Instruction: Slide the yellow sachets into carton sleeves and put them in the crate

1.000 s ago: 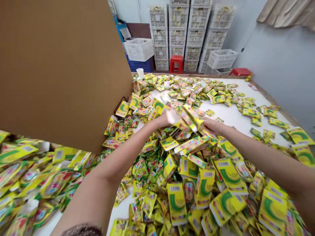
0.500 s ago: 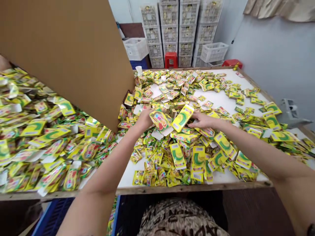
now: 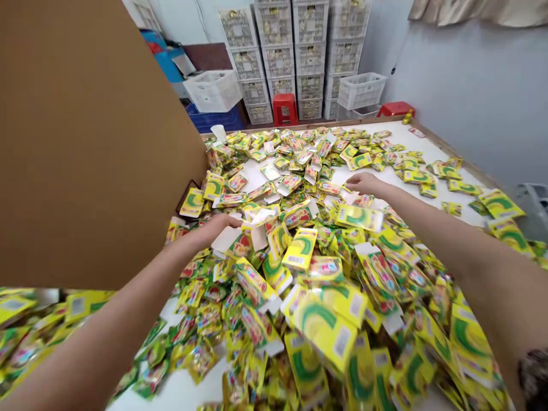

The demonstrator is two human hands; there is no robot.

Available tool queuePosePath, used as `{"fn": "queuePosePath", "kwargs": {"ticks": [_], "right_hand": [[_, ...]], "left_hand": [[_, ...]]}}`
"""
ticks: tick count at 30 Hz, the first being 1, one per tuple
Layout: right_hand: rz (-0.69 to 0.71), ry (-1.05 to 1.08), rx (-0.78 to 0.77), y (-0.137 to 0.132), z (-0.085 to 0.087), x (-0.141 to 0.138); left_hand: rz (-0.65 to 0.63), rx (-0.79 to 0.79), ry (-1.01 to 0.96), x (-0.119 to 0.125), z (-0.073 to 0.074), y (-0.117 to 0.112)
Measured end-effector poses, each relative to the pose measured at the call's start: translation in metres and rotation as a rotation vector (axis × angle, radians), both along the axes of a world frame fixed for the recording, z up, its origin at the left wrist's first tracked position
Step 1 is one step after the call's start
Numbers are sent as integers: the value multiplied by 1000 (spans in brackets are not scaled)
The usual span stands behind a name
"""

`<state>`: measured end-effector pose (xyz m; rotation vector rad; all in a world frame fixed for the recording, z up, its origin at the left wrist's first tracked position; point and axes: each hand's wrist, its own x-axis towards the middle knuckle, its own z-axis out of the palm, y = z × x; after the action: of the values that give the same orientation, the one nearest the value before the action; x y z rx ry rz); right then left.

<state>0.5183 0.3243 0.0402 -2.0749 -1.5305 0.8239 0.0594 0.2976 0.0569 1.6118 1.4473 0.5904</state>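
Several yellow-and-green packets lie heaped over a white table. My left hand reaches into the heap beside the cardboard panel, fingers stretched flat over a white-backed packet. It grips nothing. My right hand lies palm down farther back and to the right. Its fingers are spread on the packets near a bare patch of table. Both forearms cross the heap from the bottom corners.
A tall brown cardboard panel blocks the left side. Behind the table stand stacked white crates, a loose white crate, a red stool and blue bins. A grey wall runs along the right.
Both hands held packets together at the middle of the heap. Now they have parted: the left moved toward the cardboard, the right went back and right, and neither holds packets.
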Motion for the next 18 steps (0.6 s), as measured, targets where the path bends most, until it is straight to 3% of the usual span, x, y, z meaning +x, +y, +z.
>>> {"fn": "queuePosePath", "kwargs": {"ticks": [4, 7, 9, 13, 16, 18], "right_hand": [[-107, -80, -56, 107, -44, 13], [-135, -107, -82, 167, -61, 5], [-53, -51, -65, 195, -67, -14], [229, 91, -46, 218, -73, -81], [411, 213, -87, 204, -73, -140], [512, 374, -197, 183, -71, -175]], "left_hand": [[-231, -50, 158, -3, -19, 28], [-116, 73, 154, -12, -29, 44], [-9, 188, 175, -21, -37, 58], [142, 170, 137, -31, -60, 88], [162, 18, 33, -19, -76, 100], [150, -51, -86, -4, -83, 102]]}}
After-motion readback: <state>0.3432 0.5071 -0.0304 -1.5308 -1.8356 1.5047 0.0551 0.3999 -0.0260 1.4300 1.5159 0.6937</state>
